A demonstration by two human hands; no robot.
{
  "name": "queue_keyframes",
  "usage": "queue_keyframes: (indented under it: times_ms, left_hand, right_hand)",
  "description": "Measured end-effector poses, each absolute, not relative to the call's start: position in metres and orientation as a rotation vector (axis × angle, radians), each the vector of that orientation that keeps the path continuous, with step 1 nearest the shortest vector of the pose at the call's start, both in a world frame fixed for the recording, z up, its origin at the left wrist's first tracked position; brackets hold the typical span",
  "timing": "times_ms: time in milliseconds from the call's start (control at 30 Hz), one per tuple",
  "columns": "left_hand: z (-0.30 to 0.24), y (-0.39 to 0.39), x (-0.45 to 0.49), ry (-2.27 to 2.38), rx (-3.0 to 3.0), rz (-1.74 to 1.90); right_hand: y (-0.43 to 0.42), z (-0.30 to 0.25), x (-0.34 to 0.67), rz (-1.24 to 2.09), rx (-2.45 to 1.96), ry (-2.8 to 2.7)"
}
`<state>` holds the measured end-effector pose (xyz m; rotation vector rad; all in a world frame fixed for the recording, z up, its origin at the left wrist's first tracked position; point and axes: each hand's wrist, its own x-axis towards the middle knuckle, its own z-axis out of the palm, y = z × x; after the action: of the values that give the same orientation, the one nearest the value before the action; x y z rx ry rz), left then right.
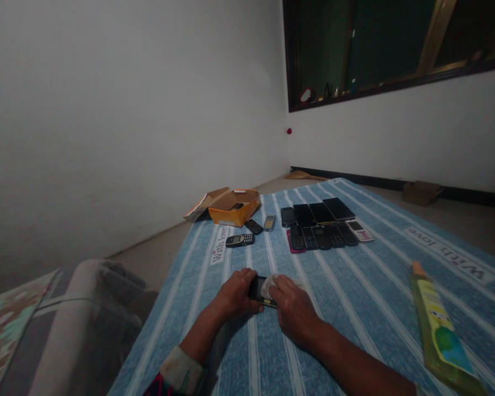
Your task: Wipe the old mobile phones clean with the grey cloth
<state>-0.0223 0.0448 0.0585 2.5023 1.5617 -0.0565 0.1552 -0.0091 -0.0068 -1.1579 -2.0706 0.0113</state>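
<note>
My left hand (pixel 239 293) grips a dark mobile phone (pixel 258 291) by its left end, low over the blue striped cloth. A pale, crumpled wipe (pixel 269 283) is pinched in my right hand (pixel 291 308) and pressed on the phone's screen. The fingers of my right hand cover the phone's right end. Beyond my hands lie a keypad phone (pixel 240 240), a small dark phone (pixel 254 226) and a silver phone (pixel 269 222).
An open orange cardboard box (pixel 231 217) holds a dark phone. Several phones lie in two rows, among them a large black smartphone (pixel 339 209). A bottle of yellow-green liquid (pixel 439 335) lies at the right on the striped cloth (pixel 346 308). Folded bedding (pixel 78 330) is at the left.
</note>
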Motion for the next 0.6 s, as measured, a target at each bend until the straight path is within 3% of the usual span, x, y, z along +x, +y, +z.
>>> queue_keyframes:
  times_ms: [600]
  left_hand:
    - [0.0583, 0.0469, -0.0214, 1.574, 2.493, -0.072]
  right_hand:
    - [-0.0064, -0.0031, 0.1562, 0.075, -1.229, -2.165]
